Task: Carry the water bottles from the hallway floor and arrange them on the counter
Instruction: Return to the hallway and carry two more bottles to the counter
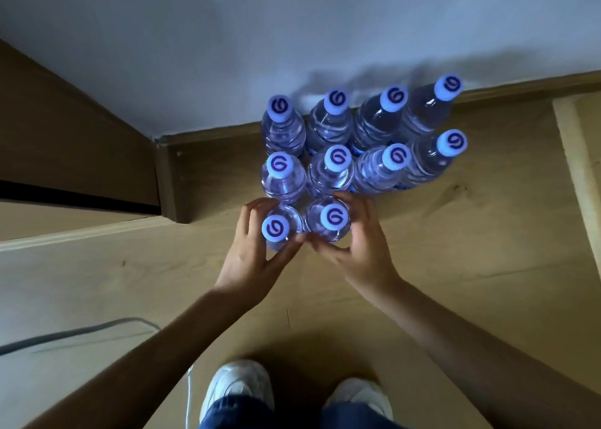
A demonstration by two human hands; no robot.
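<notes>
Several clear water bottles with pale blue caps stand upright in rows on the wooden floor against a white wall. The nearest row has two. My left hand [252,253] curls around the front left bottle [276,228], fingers on its far side and thumb on the near side. My right hand [361,243] wraps the front right bottle [330,219] the same way. Both bottles stand side by side, almost touching. Behind them stands a middle row of bottles [336,168] and a back row of bottles [335,113] at the skirting board.
A wooden door frame and dark threshold gap [81,197] lie at the left. A grey cable [65,334] runs across the floor at lower left. A pale wooden panel edge [579,168] stands at the right. My white shoes [237,386] are directly below the bottles.
</notes>
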